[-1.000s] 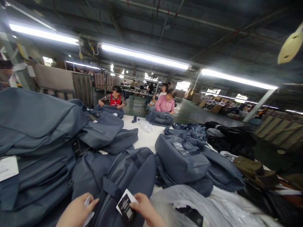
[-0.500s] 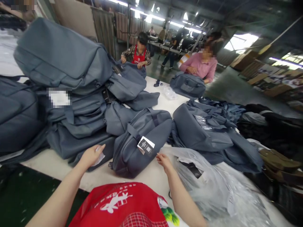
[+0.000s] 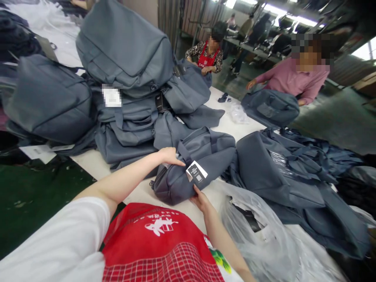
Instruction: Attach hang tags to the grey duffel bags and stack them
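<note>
A blue-grey bag (image 3: 214, 154) with strap handles lies on the white table in front of me. A black and white hang tag (image 3: 196, 172) rests on its side. My left hand (image 3: 170, 156) reaches over the bag's near left end, a finger stretched to the tag's upper left corner. A small white piece shows under that hand, its other fingers mostly hidden. At the bag's lower edge, just below the tag, is my right hand (image 3: 201, 199), thumb up against the bag and fingers beneath it.
Stacked blue-grey bags (image 3: 126, 43) rise at the left. More bags (image 3: 264, 168) lie at the right, behind a clear plastic bag (image 3: 258, 235) with a black tag inside. Across the table, a person in pink (image 3: 293, 78) and a person in a red apron (image 3: 207, 58) handle bags.
Both hands have come in to the bag: the left moved from beside it to the tag, the right to its lower edge. The view has shifted left. The person in pink has raised one hand.
</note>
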Tool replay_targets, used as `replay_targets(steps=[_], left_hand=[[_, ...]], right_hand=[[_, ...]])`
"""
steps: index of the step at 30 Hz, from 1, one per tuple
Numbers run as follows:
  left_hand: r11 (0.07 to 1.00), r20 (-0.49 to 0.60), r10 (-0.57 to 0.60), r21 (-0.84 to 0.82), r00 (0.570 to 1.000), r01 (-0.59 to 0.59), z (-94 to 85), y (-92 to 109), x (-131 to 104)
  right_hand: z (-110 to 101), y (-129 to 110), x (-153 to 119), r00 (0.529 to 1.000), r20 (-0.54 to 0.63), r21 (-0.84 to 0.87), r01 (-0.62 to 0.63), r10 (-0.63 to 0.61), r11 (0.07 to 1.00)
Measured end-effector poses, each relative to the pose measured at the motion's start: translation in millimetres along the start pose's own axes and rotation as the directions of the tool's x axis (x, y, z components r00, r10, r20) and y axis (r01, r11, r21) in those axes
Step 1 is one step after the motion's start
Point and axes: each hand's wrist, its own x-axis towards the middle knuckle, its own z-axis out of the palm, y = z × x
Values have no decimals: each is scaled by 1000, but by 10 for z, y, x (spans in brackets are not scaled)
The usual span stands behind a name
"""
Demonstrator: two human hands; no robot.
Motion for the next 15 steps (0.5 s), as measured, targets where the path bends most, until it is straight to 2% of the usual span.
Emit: replay_targets(steps=[3,6,12,15], left_hand=[[998,70,-58,7,996,58,126,136,175],[997,72,-70,20,995,69,200,240,155],[998,-39,-45,33,998,47,317,385,-281],[998,-103,-47,33,994,50,373,470,-568]], right_hand=[[-4,17,-49,1000,8,51,10,-11,999],[12,47,-102,1000,11,91,10,-11,996],[53,99,-221,997,-2,138,70,-71,988],[112,110,-370,993,3,100,120,-121,988]])
